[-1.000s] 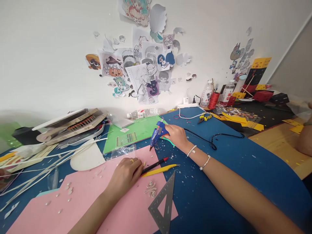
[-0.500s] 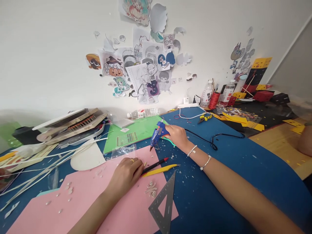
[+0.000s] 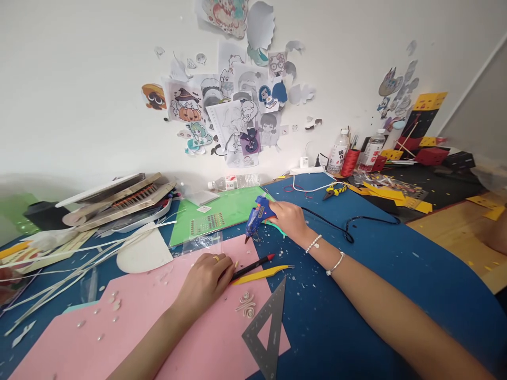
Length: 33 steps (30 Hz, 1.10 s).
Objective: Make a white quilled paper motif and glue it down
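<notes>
A blue hot glue gun (image 3: 256,216) is gripped in my right hand (image 3: 291,220), its dark nozzle pointing down just above the far edge of the pink paper (image 3: 198,343). My left hand (image 3: 208,279) rests on that paper with its fingers curled together; what they may hold is hidden. Beside its fingertips lie a black pen with a red end (image 3: 255,267) and yellow tweezers (image 3: 263,275). Closer to me sit a small cream scroll-shaped ornament (image 3: 246,305) and a grey set square (image 3: 269,332).
White strips (image 3: 67,279) and a white rounded piece (image 3: 144,250) lie at left, near scattered pearl-like beads (image 3: 114,301). Behind is a green sheet (image 3: 237,203). The gun's black cord (image 3: 328,220) runs right, below yellow-handled pliers (image 3: 335,191). Bottles (image 3: 338,153) stand behind.
The view has shifted slightly. Both hands keep almost the same places, with the glue gun still held over the pink paper.
</notes>
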Available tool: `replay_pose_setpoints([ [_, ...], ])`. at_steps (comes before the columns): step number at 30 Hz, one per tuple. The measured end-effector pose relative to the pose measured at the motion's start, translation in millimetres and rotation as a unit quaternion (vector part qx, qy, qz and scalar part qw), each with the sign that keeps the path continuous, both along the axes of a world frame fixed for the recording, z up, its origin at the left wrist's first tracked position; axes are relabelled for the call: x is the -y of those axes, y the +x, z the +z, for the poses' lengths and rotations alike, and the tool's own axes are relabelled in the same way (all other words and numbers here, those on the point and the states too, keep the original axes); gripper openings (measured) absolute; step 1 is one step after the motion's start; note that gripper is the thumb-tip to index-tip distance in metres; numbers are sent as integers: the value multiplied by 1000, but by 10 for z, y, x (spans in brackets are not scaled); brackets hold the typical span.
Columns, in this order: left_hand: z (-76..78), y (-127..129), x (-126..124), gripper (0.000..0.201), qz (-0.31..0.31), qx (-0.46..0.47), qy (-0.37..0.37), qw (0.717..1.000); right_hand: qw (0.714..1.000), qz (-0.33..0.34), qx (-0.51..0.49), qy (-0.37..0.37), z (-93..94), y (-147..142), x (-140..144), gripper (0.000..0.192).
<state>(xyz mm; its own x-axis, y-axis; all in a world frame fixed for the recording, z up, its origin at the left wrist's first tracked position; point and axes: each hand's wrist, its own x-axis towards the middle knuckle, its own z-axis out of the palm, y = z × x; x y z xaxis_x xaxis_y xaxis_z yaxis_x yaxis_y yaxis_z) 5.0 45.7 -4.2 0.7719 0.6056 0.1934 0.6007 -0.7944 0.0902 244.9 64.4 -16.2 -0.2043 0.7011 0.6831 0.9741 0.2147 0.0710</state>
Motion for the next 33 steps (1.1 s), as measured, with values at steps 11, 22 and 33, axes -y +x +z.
replay_pose_setpoints([
  [11, -6, -1, 1, 30, 2, 4, 1, 1000, 999, 21, 39, 20, 55, -16, 27, 36],
  [22, -9, 2, -1, 31, 2, 10, -2, 1000, 996, 34, 74, 30, 155, -46, 72, 28],
  [33, -9, -9, 1, 28, 0, 14, -2, 1000, 996, 13, 79, 45, 140, -14, 63, 36],
])
